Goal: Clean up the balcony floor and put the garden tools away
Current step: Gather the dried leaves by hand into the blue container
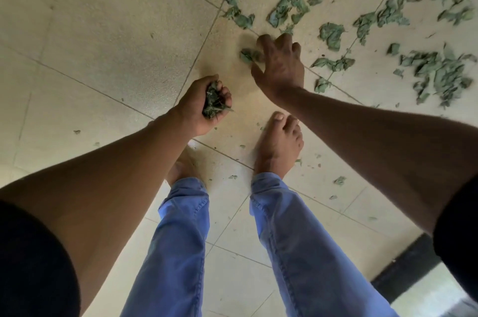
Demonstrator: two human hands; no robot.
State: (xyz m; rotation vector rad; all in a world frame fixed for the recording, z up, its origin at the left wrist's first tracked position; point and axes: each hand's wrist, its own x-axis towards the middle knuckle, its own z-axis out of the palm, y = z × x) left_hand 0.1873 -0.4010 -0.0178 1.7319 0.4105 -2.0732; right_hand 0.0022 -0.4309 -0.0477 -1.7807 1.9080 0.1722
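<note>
from the head view, the left hand (204,106) curls round a clump of wilted green leaves (214,103). the right hand (280,63), fingers spread, touches a single crumpled green leaf (248,55) on the cream tiled floor (108,40); more scattered green leaves (388,14) lie beyond.

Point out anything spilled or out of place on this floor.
Wilted green leaves lie strewn across the tiled floor, thickest upper right. The left hand holds a gathered bunch; the right hand reaches toward one leaf.
</note>
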